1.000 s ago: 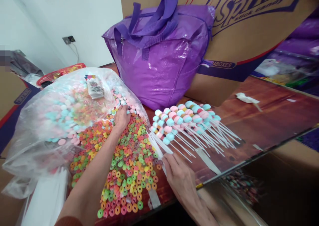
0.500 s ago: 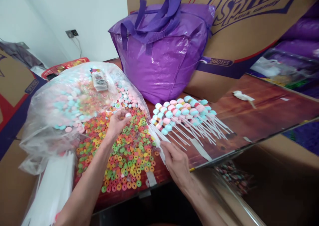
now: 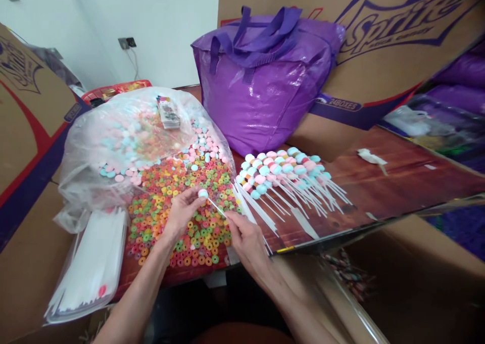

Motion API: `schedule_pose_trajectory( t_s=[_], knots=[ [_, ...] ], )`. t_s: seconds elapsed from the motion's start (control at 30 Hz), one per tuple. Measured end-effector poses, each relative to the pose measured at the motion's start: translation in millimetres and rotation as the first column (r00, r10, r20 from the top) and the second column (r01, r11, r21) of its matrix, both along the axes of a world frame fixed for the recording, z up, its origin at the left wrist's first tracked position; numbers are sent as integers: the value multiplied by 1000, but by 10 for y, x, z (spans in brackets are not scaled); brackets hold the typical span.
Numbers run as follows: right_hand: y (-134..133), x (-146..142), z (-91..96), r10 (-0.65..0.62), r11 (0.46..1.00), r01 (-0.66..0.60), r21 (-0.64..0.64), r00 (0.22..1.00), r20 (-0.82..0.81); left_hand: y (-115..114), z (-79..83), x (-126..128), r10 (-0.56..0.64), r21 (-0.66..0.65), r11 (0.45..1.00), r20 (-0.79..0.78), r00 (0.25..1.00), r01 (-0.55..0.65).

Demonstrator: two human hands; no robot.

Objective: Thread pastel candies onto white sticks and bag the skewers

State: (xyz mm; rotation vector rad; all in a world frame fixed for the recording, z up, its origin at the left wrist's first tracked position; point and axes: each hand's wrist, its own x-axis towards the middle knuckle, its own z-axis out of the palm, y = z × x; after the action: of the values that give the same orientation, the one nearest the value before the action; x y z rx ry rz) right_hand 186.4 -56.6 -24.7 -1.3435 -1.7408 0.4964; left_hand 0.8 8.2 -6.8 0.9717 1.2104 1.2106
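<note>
Over the spread of coloured gummy rings [image 3: 204, 233], my left hand [image 3: 182, 210] pinches a pale blue and white marshmallow [image 3: 203, 193] between thumb and fingers. My right hand [image 3: 244, 233] grips a thin white stick [image 3: 217, 206] near its lower end. The stick's far tip meets the marshmallow; whether it has gone in cannot be made out. Just right of my hands lie loose white sticks [image 3: 257, 210]. Beyond them, finished skewers of pink, blue and white marshmallows [image 3: 282, 167] are stacked, their sticks pointing toward me.
A clear plastic bag [image 3: 91, 137] of marshmallows lies at the left, with a small stack of printed labels [image 3: 169, 114] on it. Nearer is a pack of white sticks [image 3: 93, 263]. A purple bag [image 3: 261, 91] and a large carton [image 3: 379, 71] stand behind the table [image 3: 341, 207].
My right hand has come up from the loose sticks and moved left with one stick. My left hand has brought the marshmallow nearer to meet its tip. The camera view has shifted.
</note>
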Motion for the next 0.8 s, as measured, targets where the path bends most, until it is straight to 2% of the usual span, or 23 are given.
schedule_pose_trajectory(
  t_s=[0.2, 0.37, 0.57, 0.67, 0.8],
  knots=[
    [-10, -84, -3, 49, 997, -50, 60, 999, 10, -91, -35, 72, 79, 25, 996, 50, 996, -80],
    [-21, -104, -3, 55, 996, -58, 64, 997, 50, -114, -77, 68, 121, 56, 991, 18, 992, -122],
    [-41, -151, 96, 64, 997, -64, -48, 998, 2, -220, -149, 52, 108, 160, 984, -171, 979, -80],
    [-75, -210, 150, 57, 996, -59, -63, 998, -32, -288, -159, 53, 145, 203, 976, -304, 942, -84],
    [-105, -288, 184, 49, 994, -54, -90, 997, -64, -432, -122, 86, 139, 254, 967, -457, 879, -21]
  ],
)
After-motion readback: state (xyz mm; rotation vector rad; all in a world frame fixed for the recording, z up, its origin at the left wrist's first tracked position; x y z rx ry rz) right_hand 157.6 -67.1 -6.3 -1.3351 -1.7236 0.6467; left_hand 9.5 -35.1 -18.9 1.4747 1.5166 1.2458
